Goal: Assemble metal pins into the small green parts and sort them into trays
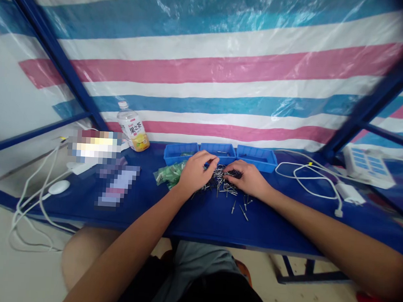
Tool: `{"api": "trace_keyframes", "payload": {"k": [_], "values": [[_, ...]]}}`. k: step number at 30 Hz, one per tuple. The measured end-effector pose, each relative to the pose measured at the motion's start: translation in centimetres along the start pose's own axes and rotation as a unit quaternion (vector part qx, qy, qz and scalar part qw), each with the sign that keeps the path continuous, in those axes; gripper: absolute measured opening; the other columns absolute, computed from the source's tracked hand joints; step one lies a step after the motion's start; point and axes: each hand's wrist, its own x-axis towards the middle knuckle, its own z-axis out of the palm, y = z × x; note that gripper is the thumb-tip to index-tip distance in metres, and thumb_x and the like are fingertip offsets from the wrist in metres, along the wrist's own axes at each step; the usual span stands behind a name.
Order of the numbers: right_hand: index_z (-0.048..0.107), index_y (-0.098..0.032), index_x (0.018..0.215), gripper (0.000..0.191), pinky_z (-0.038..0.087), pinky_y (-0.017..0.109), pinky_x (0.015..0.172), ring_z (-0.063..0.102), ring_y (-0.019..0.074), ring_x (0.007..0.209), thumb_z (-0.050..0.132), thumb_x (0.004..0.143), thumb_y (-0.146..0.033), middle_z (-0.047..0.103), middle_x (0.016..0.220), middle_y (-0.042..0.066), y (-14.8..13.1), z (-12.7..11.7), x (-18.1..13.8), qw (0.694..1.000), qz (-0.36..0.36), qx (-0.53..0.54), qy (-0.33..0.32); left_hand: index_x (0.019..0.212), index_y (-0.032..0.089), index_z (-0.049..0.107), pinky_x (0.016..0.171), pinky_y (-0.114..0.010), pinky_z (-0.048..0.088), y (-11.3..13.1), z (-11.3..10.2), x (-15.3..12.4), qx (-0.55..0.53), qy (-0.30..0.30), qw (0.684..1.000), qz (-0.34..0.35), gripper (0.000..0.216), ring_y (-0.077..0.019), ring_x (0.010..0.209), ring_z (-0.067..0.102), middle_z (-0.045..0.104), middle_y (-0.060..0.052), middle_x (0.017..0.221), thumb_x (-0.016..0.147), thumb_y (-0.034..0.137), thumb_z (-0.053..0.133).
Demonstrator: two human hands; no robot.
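A loose pile of blind rivets (224,185), silver and dark, lies on the blue table between my hands. My left hand (196,171) is at the pile's left side, just in front of the middle blue bin (217,160). Its thumb and fingers are curled together, and whatever they pinch is hidden. On the right side of the pile, my right hand (250,177) has its fingers curled round several dark rivets (234,174). A crumpled green plastic bag (169,174) sits beside my left hand. Several stray rivets (243,213) lie nearer the table's front edge.
Left and right blue bins (177,160) (257,166) flank the middle one. A drink bottle (133,127) stands at the back left. White cables (309,176) and a power strip (369,166) occupy the right; more cables (30,213) hang off the left. Blue frame posts (57,51) rise on both sides.
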Motion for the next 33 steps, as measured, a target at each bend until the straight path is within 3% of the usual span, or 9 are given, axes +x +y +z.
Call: {"api": "trace_keyframes", "payload": {"k": [5,8,19,28,33], "values": [[0.08,-0.025,0.095,0.013,0.057,0.039,0.081,0.073,0.0218,0.083,0.075,0.09,-0.036,0.081,0.097,0.002,0.2,-0.1,0.1,0.993,0.094,0.076,0.011,0.1,0.019,0.073,0.079,-0.033,0.054,-0.1,0.1,0.0,-0.007,-0.014,1.0,-0.002,0.025,-0.0192,0.09,0.066,0.072,-0.006,0.095,0.106,0.032,0.053],[0.081,-0.024,0.096,0.021,0.059,0.039,0.085,0.075,0.0222,0.086,0.075,0.088,-0.043,0.082,0.099,0.004,0.3,-0.2,0.1,0.981,0.125,0.148,0.014,0.101,0.02,0.074,0.079,-0.033,0.054,-0.1,0.1,0.0,-0.015,-0.023,1.0,-0.005,0.024,-0.0189,0.09,0.067,0.072,-0.006,0.096,0.106,0.033,0.054],[0.08,-0.022,0.096,0.031,0.059,0.036,0.067,0.069,0.0191,0.071,0.081,0.084,-0.051,0.081,0.094,0.006,-0.5,-0.7,0.2,0.964,0.145,0.2,0.098,0.108,0.021,0.074,0.087,-0.037,0.053,0.3,0.1,0.0,-0.012,-0.082,0.996,0.021,0.025,-0.0213,0.091,0.067,0.073,-0.006,0.093,0.106,0.029,0.05],[0.082,-0.024,0.102,0.025,0.061,0.047,0.093,0.078,0.0268,0.096,0.076,0.09,-0.044,0.083,0.105,0.007,-0.2,-0.7,-0.2,0.958,0.138,0.226,0.112,0.116,0.022,0.073,0.093,-0.038,0.056,-0.1,0.5,-0.1,-0.021,-0.082,0.996,0.01,0.025,-0.0221,0.099,0.072,0.078,-0.006,0.107,0.105,0.03,0.053],[0.078,-0.022,0.099,0.029,0.064,0.046,0.088,0.078,0.026,0.09,0.081,0.085,-0.047,0.082,0.1,0.009,-1.0,-0.5,-0.3,0.945,0.134,0.249,0.162,0.132,0.023,0.069,0.086,-0.034,0.059,-0.1,0.5,-0.3,-0.062,-0.113,0.991,-0.019,0.034,-0.0204,0.091,0.077,0.081,-0.005,0.111,0.108,0.03,0.048]]}}
